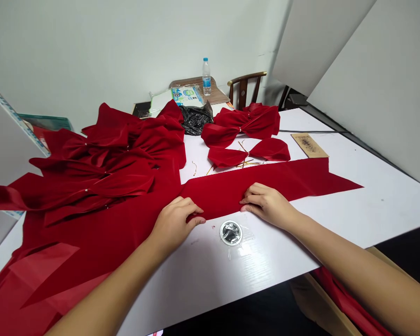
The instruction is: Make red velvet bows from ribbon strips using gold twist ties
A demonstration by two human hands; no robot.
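A long red velvet strip [224, 186] lies flat across the white table, its notched end pointing right. My left hand [177, 221] rests on the strip's near edge, fingers curled with the thumb close to them, pinching the cloth. Further right, my right hand [264, 203] has its fingertips bent together on the same near edge. Between and just below the hands sits a round metal-rimmed disc [231, 233] under clear tape. Beyond the strip is a red bow [266, 150] with gold ties [245, 156] at its middle.
Piled red bows [105, 140] cover the left side over more red cloth [101, 238]. Another bow stack [245, 125] stands at the back, beside a black plastic bag [196, 119]. A cardboard piece [310, 145], a water bottle [206, 78] and a wooden chair [243, 91] are farther off.
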